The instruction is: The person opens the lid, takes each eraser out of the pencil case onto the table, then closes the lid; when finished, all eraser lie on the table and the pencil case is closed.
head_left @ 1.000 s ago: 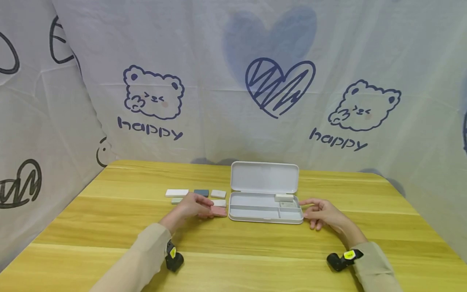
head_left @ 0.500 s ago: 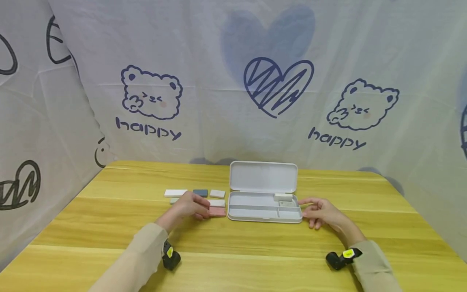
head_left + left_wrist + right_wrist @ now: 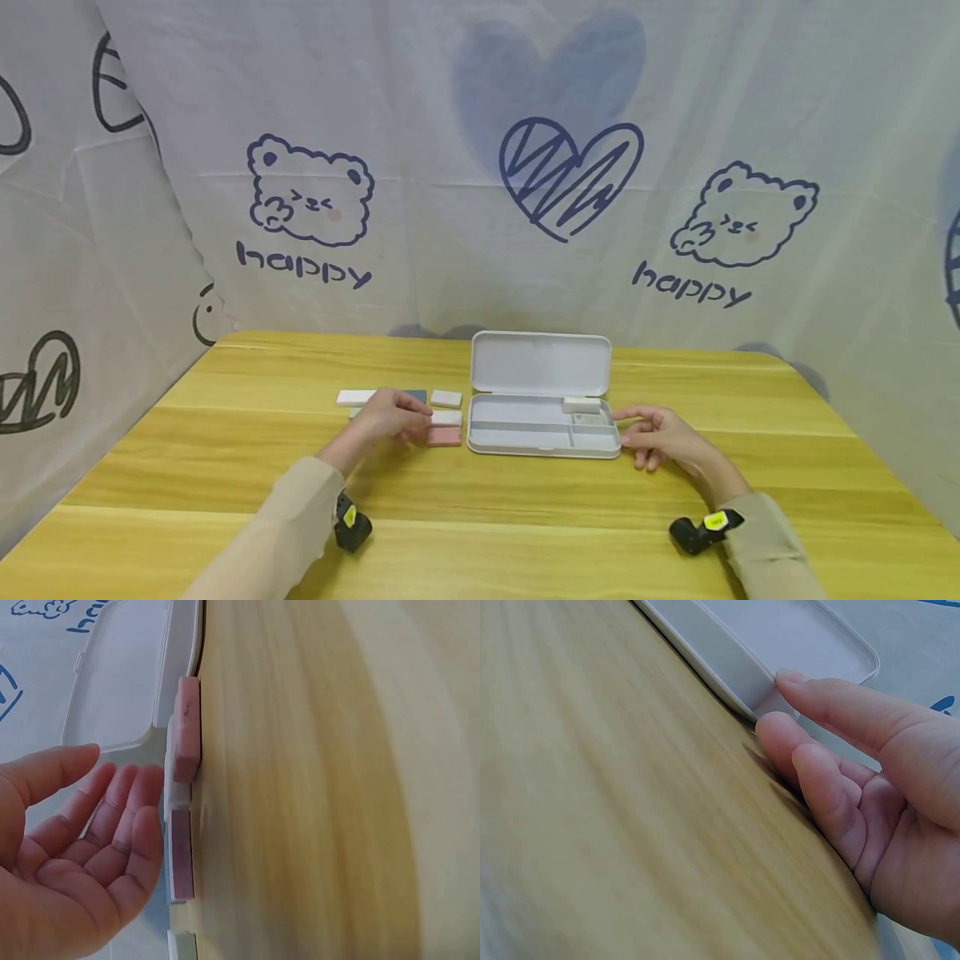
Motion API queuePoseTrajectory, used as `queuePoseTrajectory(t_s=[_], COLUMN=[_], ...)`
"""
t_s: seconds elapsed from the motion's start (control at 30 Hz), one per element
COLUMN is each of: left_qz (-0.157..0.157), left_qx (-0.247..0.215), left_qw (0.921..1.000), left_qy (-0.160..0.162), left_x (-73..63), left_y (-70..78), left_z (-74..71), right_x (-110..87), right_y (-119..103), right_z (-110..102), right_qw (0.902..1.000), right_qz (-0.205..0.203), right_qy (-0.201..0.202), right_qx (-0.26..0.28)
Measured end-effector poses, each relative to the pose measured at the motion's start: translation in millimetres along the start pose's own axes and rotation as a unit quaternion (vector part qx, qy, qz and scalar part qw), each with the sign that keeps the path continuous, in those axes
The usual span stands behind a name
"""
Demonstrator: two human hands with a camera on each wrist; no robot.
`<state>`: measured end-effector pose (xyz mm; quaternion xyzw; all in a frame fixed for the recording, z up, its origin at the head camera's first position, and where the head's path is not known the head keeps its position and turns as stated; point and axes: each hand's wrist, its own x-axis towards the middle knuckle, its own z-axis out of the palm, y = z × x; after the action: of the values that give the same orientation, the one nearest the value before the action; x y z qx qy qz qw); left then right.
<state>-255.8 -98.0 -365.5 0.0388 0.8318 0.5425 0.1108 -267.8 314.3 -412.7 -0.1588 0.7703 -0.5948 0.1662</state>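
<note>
My left hand [image 3: 386, 415] hovers over the left group of small blocks that look like erasers, its fingers loosely bent. The left wrist view shows a gap between thumb and fingers, with nothing held. Just right of the fingertips lie a pink eraser [image 3: 445, 437] and a white eraser [image 3: 447, 418]. A mauve block [image 3: 182, 855] lies below the pink one in the left wrist view. My right hand [image 3: 662, 435] is at the right end of an open white pencil case [image 3: 517, 410], fingertips against its edge. Two white erasers [image 3: 581, 405] sit in its back right compartment.
Behind the left hand lie a long white block [image 3: 356, 398], a blue-grey block [image 3: 415, 396] and a small white block [image 3: 447, 399]. The case lid [image 3: 540, 364] stands raised at the back. A patterned cloth [image 3: 435, 208] hangs behind the wooden table [image 3: 510, 533].
My left fingers have come off the pink eraser and shifted slightly left and back, so more of that eraser shows. The right hand stays at the case.
</note>
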Motion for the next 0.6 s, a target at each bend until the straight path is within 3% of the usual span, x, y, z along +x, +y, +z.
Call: queuePoseTrajectory(t_s=[0.47, 0.6], left_qz=[0.031, 0.026], left_qx=[-0.009, -0.016], left_qw=[0.9995, 0.9995], left_qy=[-0.004, 0.002], left_x=[14.5, 20.0], left_y=[16.5, 23.2], left_z=[26.5, 37.8], right_x=[-0.7, -0.7], right_y=[-1, -2], right_z=[-1, 0], right_qw=[1.0, 1.0], right_qz=[0.004, 0.006], right_qy=[-0.004, -0.003], right_qx=[0.006, 0.007])
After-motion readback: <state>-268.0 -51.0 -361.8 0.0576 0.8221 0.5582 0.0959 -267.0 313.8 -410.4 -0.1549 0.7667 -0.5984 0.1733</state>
